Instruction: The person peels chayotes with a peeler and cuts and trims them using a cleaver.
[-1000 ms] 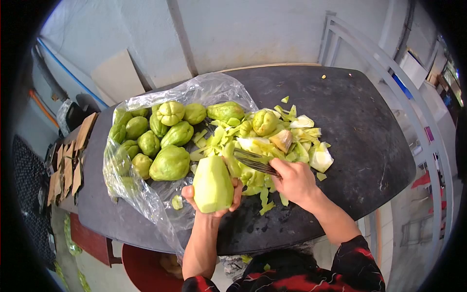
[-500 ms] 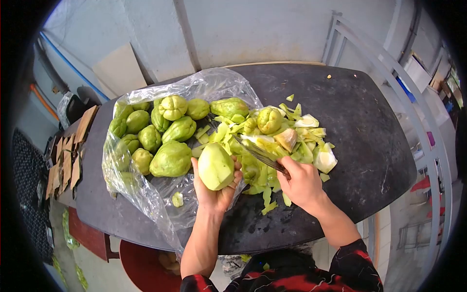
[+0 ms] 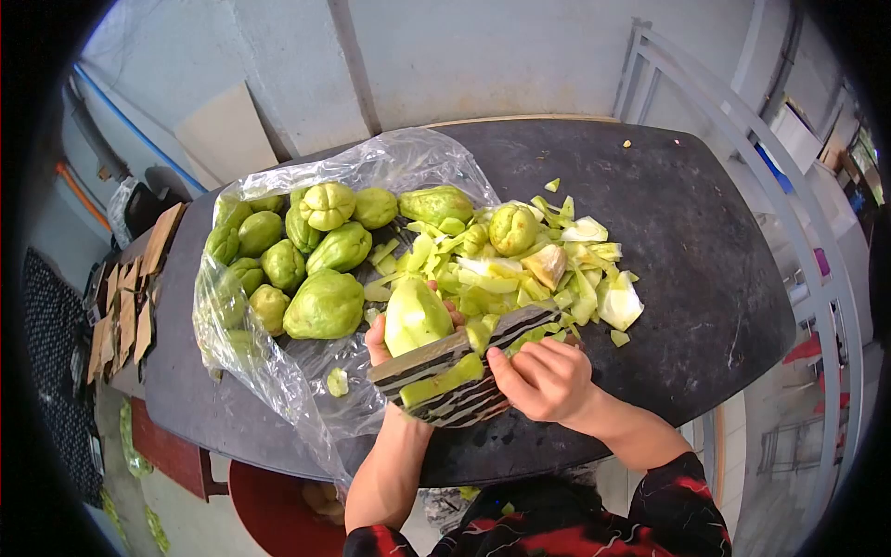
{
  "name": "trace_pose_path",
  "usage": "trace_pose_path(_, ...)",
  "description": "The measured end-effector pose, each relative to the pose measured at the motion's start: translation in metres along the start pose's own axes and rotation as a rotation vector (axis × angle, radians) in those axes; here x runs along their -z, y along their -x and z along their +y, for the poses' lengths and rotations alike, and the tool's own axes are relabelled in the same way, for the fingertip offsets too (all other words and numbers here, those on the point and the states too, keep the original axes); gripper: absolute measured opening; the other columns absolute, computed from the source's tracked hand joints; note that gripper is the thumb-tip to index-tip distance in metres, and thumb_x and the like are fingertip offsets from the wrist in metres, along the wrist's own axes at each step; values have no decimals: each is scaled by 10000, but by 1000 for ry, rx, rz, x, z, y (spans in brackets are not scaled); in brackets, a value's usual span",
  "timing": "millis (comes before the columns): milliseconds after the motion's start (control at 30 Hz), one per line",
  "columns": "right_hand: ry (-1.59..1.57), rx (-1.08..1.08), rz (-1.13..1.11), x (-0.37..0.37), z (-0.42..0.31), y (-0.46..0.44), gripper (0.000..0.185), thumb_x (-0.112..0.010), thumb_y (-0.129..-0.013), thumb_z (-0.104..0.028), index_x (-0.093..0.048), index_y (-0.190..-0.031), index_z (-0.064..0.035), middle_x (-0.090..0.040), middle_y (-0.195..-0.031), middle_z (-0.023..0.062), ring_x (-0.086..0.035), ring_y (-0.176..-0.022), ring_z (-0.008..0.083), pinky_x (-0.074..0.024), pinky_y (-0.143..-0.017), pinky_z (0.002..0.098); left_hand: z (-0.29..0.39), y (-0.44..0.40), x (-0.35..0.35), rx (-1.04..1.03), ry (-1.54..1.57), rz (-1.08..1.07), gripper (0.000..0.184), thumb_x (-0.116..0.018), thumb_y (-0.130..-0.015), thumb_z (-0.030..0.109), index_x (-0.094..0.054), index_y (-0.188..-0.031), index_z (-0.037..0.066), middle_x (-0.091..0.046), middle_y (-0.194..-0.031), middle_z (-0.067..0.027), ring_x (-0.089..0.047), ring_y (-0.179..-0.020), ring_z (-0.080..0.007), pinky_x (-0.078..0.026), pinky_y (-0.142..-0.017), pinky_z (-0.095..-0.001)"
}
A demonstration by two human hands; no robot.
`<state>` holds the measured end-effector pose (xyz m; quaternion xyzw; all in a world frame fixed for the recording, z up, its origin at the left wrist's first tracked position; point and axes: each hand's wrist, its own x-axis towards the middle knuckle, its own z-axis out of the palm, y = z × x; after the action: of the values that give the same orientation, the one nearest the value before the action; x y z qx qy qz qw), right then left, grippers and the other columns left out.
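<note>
My left hand [image 3: 378,342] holds a peeled pale green chayote [image 3: 415,317] above the table's front part; the blade hides much of the palm. In my right hand [image 3: 548,379] is a wide knife [image 3: 436,355], dark with pale streaks, its broad face turned up and its edge against the chayote's lower side. Strips of green peel cling to the blade. Behind the hands lies a heap of peelings [image 3: 501,269], with a small chayote [image 3: 513,229] on top. Several unpeeled chayotes [image 3: 325,304] rest in a clear plastic bag [image 3: 278,385] at the left.
The dark table [image 3: 687,269] extends to the right, near a grey metal railing [image 3: 821,288]. A red tub [image 3: 269,511] stands below the table's front edge. Broken brown pieces [image 3: 130,306] are at the far left, and a pale wall [image 3: 501,65] rises behind.
The knife has moved left and down from above the peelings to the chayote, and its broad face now shows. My right hand has shifted slightly left; the chayote is tilted and partly covered.
</note>
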<state>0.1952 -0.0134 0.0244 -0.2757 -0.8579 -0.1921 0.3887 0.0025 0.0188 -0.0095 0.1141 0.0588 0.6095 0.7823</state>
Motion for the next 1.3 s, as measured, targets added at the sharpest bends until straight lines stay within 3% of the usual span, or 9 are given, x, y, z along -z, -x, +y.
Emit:
trace_pose_path(433, 46, 49, -17, -3, -5, -8, 207, -659, -795, -44, -661, -990, 25, -503, -606, 1, -528, -520, 125, -423, -462, 246, 0, 6, -3, -17, -113, 9, 742, -549, -858, 562, -492, -1370, 28, -625, -1143, -180, -618, -1037, -309, -525, -901, -429)
trace_pose_path(500, 29, -86, -39, -6, 3, -7, 185, -646, -793, -36, -659, -968, 22, -522, -613, 9, -558, -533, 135, -450, -467, 267, -4, 9, -17, -121, -183, 238, 761, -555, -830, 583, -513, -1361, 39, -628, -1157, -157, -607, -1065, -292, -510, -920, -439)
trace_pose_path(567, -48, -240, -77, -15, 14, 4, 288, -655, -705, -28, -653, -989, 26, -563, -643, 34, -615, -569, 190, -507, -513, 315, -5, 8, -27, -126, -220, 286, 787, -562, -796, 607, -530, -1353, 52, -633, -1150, -131, -597, -1083, -272, -500, -926, -438)
trace_pose_path(833, -183, -158, -51, 6, -3, -7, 334, -660, -670, -4, -658, -1001, 33, -530, -631, 23, -592, -550, 186, -491, -507, 314, 4, 7, -15, -124, -292, 156, 872, -608, -749, 602, -466, -1394, 33, -603, -1130, -192, -613, -958, -282, -523, -835, -390)
trace_pose_path(900, -164, -144, -26, 5, -6, -6, 328, -656, -675, 3, -662, -1001, 36, -526, -629, 18, -584, -545, 178, -479, -498, 309, 5, 5, -4, 5, -54, -106, 899, -611, -742, 610, -456, -1396, 13, -611, -1096, -195, -608, -960, -290, -522, -841, -392)
trace_pose_path(967, -157, -132, -1, 4, -5, -4, 309, -666, -671, -6, -655, -978, 26, -546, -633, 24, -593, -547, 186, -484, -495, 315, 2, 5, -6, 9, -44, -139, 927, -616, -732, 621, -453, -1397, -4, -618, -1095, -185, -616, -958, -283, -530, -808, -389)
trace_pose_path(1067, -156, -262, -70, -6, 8, 2, 310, -686, -661, -23, -642, -967, 8, -569, -637, 34, -615, -562, 201, -499, -503, 321, 0, 12, -16, -119, -329, 140, 927, -619, -734, 619, -455, -1401, -4, -617, -1137, -170, -630, -962, -272, -538, -738, -383)
trace_pose_path(1167, -136, -340, -105, -12, 14, 12, 367, -686, -631, -13, -624, -993, -8, -595, -674, 48, -642, -593, 224, -518, -525, 328, 5, 9, -11, -94, -162, -31, 800, -550, -822, 642, -474, -1420, 116, -468, -1472, -170, -587, -1169, -302, -495, -1004, -455)
trace_pose_path(1300, -134, -305, -63, -7, 6, 5, 387, -684, -626, -4, -621, -1008, -6, -605, -692, 50, -644, -595, 223, -522, -531, 334, -1, 10, -11, -138, -233, 8, 784, -547, -840, 610, -453, -1433, 106, -472, -1468, -175, -566, -1212, -304, -484, -1026, -461)
